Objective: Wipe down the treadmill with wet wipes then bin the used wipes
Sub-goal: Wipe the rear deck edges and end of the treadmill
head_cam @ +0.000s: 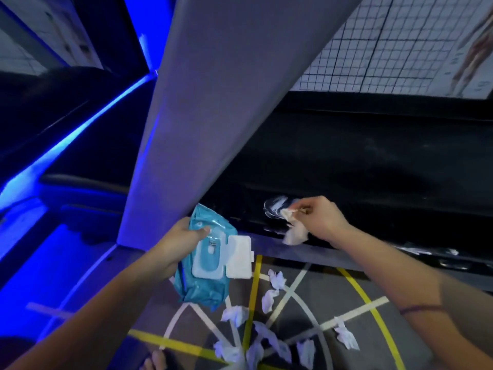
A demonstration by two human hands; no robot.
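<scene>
Wet wipe (294, 232), crumpled, is pinched between the thumb and fingertips of our right hand (324, 218) at the treadmill (360, 166), beside a wet smear (274, 206). Our left hand (174, 243) grips the teal wipes pack (205, 284), flap lid (238, 256) open. Used wipes (269, 300) lie scattered on the taped floor (394, 332) below.

This is a gym or fitness studio. A treadmill (373, 161) with a grey upright (213, 102) fills the view. The rubbery floor (400, 329) carries yellow and white lines (290, 289) taped in a radial drill pattern. On the wall hang a posture grid chart (373, 44) and a body-figure poster (474, 49). Blue strip lighting (80, 129) runs alongside.
</scene>
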